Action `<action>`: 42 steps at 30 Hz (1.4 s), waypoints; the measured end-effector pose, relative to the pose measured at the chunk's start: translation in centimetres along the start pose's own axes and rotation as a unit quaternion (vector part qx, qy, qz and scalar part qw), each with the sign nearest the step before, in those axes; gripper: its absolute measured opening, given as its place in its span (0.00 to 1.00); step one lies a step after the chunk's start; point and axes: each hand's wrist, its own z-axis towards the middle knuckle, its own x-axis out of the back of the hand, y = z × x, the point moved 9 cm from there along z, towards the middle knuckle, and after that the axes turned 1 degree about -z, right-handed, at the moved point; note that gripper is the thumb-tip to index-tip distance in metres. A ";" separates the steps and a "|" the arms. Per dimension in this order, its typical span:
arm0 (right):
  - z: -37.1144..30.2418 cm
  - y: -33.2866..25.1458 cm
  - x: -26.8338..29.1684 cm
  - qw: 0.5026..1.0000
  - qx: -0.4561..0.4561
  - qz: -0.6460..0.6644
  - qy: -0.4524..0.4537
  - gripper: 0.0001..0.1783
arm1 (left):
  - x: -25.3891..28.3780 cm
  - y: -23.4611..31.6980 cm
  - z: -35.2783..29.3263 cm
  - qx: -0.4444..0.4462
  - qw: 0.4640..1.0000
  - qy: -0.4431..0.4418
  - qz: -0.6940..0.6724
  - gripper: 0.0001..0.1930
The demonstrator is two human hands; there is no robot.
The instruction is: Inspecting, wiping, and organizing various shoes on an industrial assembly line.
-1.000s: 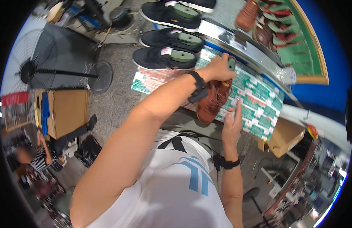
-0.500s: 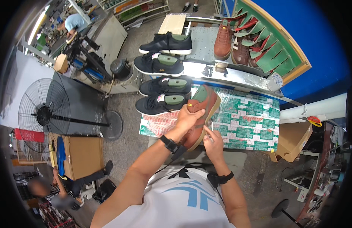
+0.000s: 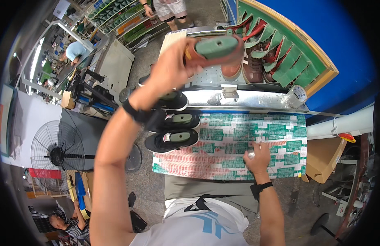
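Raised over the far side of the bench, my left hand [image 3: 169,71] is closed around a reddish-brown shoe [image 3: 193,58], blurred by motion. A green last [image 3: 216,46] fills the shoe's opening. My right hand [image 3: 259,160] is low over the tabletop covered in green-and-white printed tape [image 3: 223,143]. Its fingers are closed on a thin metal tool [image 3: 261,138]; a silvery rounded part shows by the thumb, and the exact kind is unclear. Left of it, black shoes [image 3: 157,140] with green lasts stand in a column, the farther ones partly hidden by my left arm.
Brown shoes [image 3: 252,67] stand on the far conveyor by an opening hung with green and red strips [image 3: 286,53]. A tape roll [image 3: 297,95] lies at the metal edge. A fan [image 3: 56,156] stands left, a cardboard box [image 3: 324,160] right. Another person [image 3: 169,10] stands beyond the conveyor.
My left hand has lifted the brown shoe up and away from me, toward the conveyor. My right hand has parted from the shoe and moved right, over the tabletop. A person has appeared at the far side.
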 end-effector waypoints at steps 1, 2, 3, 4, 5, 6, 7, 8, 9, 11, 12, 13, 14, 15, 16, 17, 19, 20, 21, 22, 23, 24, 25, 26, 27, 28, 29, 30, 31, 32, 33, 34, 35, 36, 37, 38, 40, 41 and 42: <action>-0.1 0.3 0.0 1.000 -0.011 -0.005 0.012 0.26 | 0.5 -1.2 3.3 -0.050 0.998 0.008 0.036 0.37; -0.2 0.2 0.1 1.000 0.004 0.001 0.027 0.26 | 0.0 -4.1 6.6 -0.023 0.996 -0.020 0.079 0.37; -0.3 0.3 0.0 0.999 0.004 0.011 0.030 0.26 | -0.5 -6.7 9.2 -0.014 0.992 -0.039 0.118 0.37; -0.4 0.5 -0.2 1.000 -0.003 0.004 0.023 0.25 | -1.1 -9.4 11.4 -0.017 0.989 -0.056 0.136 0.37; -0.4 0.6 0.1 0.999 -0.006 0.000 0.039 0.25 | -2.3 -12.7 13.0 0.002 0.983 -0.082 0.163 0.37; -0.3 0.8 -0.2 1.000 -0.010 0.011 0.025 0.26 | -3.4 -16.2 13.8 0.028 0.978 -0.103 0.180 0.37; -0.2 1.1 -0.5 0.999 -0.019 0.026 0.010 0.26 | -4.6 -19.8 14.8 0.059 0.970 -0.120 0.205 0.37; -0.1 1.4 -0.4 0.999 -0.031 0.015 0.015 0.26 | -6.1 -23.2 15.0 0.080 0.968 -0.130 0.201 0.36; -0.1 1.4 -0.4 0.999 -0.027 0.012 0.016 0.26 | -7.2 -25.9 14.3 0.080 0.969 -0.131 0.192 0.36; 0.0 1.3 -0.6 1.000 -0.025 0.014 0.006 0.27 | -10.0 -30.3 12.8 0.076 0.957 -0.197 0.198 0.35; 0.1 1.3 -0.6 1.000 -0.025 0.005 0.005 0.27 | -9.5 -32.8 12.3 0.168 0.954 -0.144 0.203 0.34; 0.1 1.2 -0.8 1.000 -0.023 0.003 -0.003 0.28 | -9.9 -34.3 12.0 0.236 0.940 -0.175 0.175 0.36; 0.2 1.2 -0.9 1.000 -0.024 0.004 -0.009 0.28 | -10.1 -32.6 12.7 0.144 0.934 -0.139 0.296 0.37; 0.3 1.0 -0.7 1.000 -0.014 -0.009 -0.001 0.26 | -10.3 -30.9 13.6 0.101 0.892 -0.118 0.425 0.37; 0.3 1.0 -0.8 1.000 -0.013 -0.024 -0.008 0.25 | -11.1 -27.7 14.4 0.030 0.911 -0.059 0.407 0.38; 0.3 0.8 -0.6 1.000 -0.001 -0.022 0.005 0.25 | -12.4 -25.0 15.6 0.013 0.940 -0.028 0.339 0.39; 0.4 1.0 -0.7 1.000 -0.010 -0.011 -0.001 0.26 | -19.0 -23.0 17.1 0.141 0.956 -0.217 0.139 0.36; 0.4 0.9 -0.6 1.000 -0.003 -0.013 0.005 0.26 | -21.9 -20.8 17.1 0.162 0.967 -0.183 0.074 0.47; 0.4 1.0 -0.5 1.000 -0.008 -0.006 0.003 0.27 | -25.0 -19.8 16.6 0.230 0.958 -0.169 0.009 0.51; 0.4 1.0 -0.4 1.000 -0.007 0.003 0.008 0.28 | -28.4 -19.1 16.7 0.288 0.931 -0.219 -0.052 0.44; 0.3 1.2 -0.5 1.000 -0.019 -0.006 0.000 0.28 | -30.2 -18.5 16.1 0.286 0.930 -0.224 -0.060 0.44; 0.3 1.3 -0.5 1.000 -0.019 0.006 -0.003 0.28 | -31.6 -18.2 16.4 0.298 0.931 -0.173 -0.122 0.39; 0.3 1.4 -0.6 0.999 -0.023 0.021 -0.009 0.28 | -33.0 -18.0 16.7 0.303 0.925 -0.126 -0.190 0.34; 0.4 1.4 -0.5 1.000 -0.018 0.014 -0.004 0.24 | -33.3 -18.3 16.7 0.297 0.923 -0.083 -0.230 0.25; 0.4 1.3 0.0 1.000 -0.013 0.006 0.018 0.24 | -34.0 -18.9 16.5 0.323 0.895 -0.068 -0.300 0.23; 0.5 1.4 -0.1 1.000 -0.011 0.011 0.014 0.24 | -34.0 -19.2 16.6 0.318 0.893 -0.068 -0.311 0.25; 0.5 1.5 -0.3 1.000 -0.015 0.019 0.001 0.24 | -33.4 -19.8 16.7 0.332 0.887 -0.059 -0.316 0.26; 0.5 1.5 -0.1 0.999 -0.015 0.028 0.011 0.23 | -32.7 -20.1 16.9 0.340 0.868 -0.053 -0.359 0.26; 0.4 1.6 0.1 0.999 -0.018 0.025 0.020 0.23 | -32.0 -20.4 16.6 0.375 0.842 -0.049 -0.386 0.26; 0.5 1.6 0.2 0.999 -0.016 0.018 0.026 0.23 | -30.8 -20.0 16.1 0.379 0.813 -0.050 -0.438 0.25; 0.4 1.4 0.1 1.000 -0.006 0.020 0.023 0.23 | -29.7 -19.8 15.2 0.431 0.774 -0.087 -0.455 0.25; 0.4 1.5 0.1 0.999 -0.004 0.029 0.029 0.23 | -28.0 -18.5 14.4 0.425 0.762 -0.120 -0.473 0.26; 0.2 1.4 0.1 0.999 -0.004 0.032 0.026 0.23 | -25.8 -17.2 13.6 0.426 0.754 -0.133 -0.482 0.27; 0.2 1.5 -0.2 0.999 -0.009 0.031 0.019 0.24 | -23.5 -15.6 11.9 0.400 0.767 -0.107 -0.491 0.26; 0.1 1.6 -0.5 0.999 -0.016 0.034 0.003 0.24 | -20.8 -13.4 10.2 0.346 0.799 -0.092 -0.483 0.27; 0.1 1.5 -0.2 0.999 -0.008 0.039 0.021 0.24 | -18.0 -11.5 7.6 0.320 0.843 -0.068 -0.427 0.29; 0.0 1.3 -0.1 0.998 -0.002 0.044 0.035 0.23 | -13.7 -6.6 1.8 0.269 0.896 -0.040 -0.352 0.32; 0.2 1.2 0.2 0.997 0.007 0.055 0.059 0.23 | -12.3 -3.1 -1.5 0.206 0.914 -0.035 -0.348 0.34; -0.1 1.2 0.0 0.998 -0.005 0.039 0.041 0.24 | -11.8 -1.2 -5.3 0.239 0.916 -0.021 -0.322 0.37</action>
